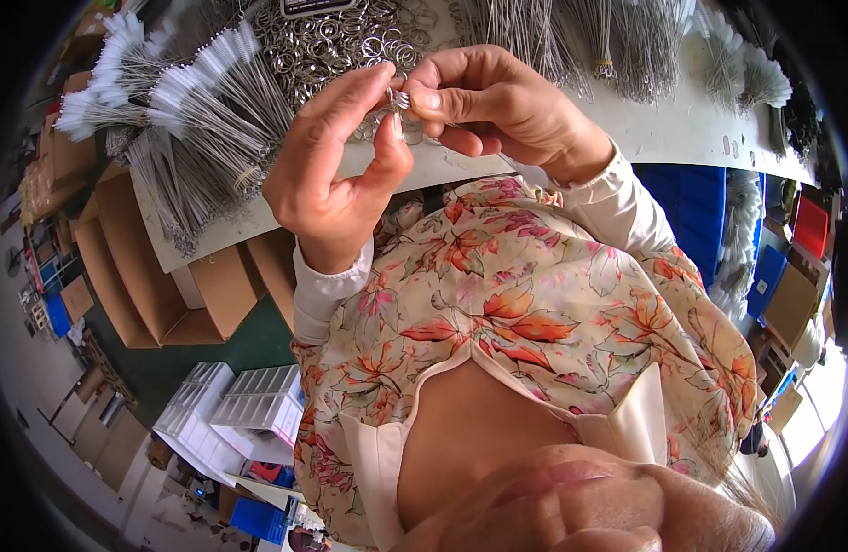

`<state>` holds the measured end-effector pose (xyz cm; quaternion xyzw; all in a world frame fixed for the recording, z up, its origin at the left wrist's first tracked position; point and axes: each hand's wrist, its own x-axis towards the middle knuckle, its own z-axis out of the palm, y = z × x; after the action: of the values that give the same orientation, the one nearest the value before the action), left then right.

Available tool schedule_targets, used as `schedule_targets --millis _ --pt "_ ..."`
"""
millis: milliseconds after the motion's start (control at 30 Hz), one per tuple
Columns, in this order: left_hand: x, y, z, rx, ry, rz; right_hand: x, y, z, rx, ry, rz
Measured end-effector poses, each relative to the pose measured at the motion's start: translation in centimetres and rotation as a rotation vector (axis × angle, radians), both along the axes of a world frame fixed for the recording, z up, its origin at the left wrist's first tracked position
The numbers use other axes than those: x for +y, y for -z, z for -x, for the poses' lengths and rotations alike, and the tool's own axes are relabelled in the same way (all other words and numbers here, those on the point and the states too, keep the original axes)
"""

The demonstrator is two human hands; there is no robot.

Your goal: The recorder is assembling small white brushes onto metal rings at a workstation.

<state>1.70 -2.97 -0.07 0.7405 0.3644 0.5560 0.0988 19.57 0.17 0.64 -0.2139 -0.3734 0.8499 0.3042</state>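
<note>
My left hand (336, 156) is raised over the near edge of the table. Its index finger and thumb close around a shiny metal ring (392, 116). My right hand (488, 101) meets it fingertip to fingertip, pinching small metal loops (402, 99) stacked side by side against the ring. Fingers hide part of the ring and whatever hangs from the loops. Just beyond both hands lies a heap of loose metal rings (327, 55).
Bundles of wire brushes with white bristles (226, 78) cover the table's left side; more wire bundles (626, 46) lie at the far right. Cardboard boxes (129, 267) and white plastic drawers (258, 400) stand at the left, a blue bin (681, 207) at the right.
</note>
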Motion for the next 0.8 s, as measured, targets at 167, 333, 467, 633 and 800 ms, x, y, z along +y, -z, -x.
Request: schedule_targets --millis 167,333,467,633,800 --pt "-0.8 -1.5 -0.1 -0.424 0.144 0.237 -1.0 0.1 0.3 -0.406 0.05 -0.244" --pt "-0.9 -1.3 -0.2 -0.267 0.099 0.274 -1.3 -0.6 0.3 -0.254 0.235 -0.294" --pt "-0.6 -0.8 -0.5 -0.266 0.057 0.252 -1.3 -0.9 0.6 -0.214 0.231 -0.33" --pt "-0.4 -0.6 -0.5 -0.215 0.047 0.212 -1.3 -0.9 0.6 -0.212 0.266 -0.35" --pt "-0.3 -0.8 -0.1 -0.146 0.033 0.218 -1.0 -1.1 0.6 -0.248 0.245 -0.365"
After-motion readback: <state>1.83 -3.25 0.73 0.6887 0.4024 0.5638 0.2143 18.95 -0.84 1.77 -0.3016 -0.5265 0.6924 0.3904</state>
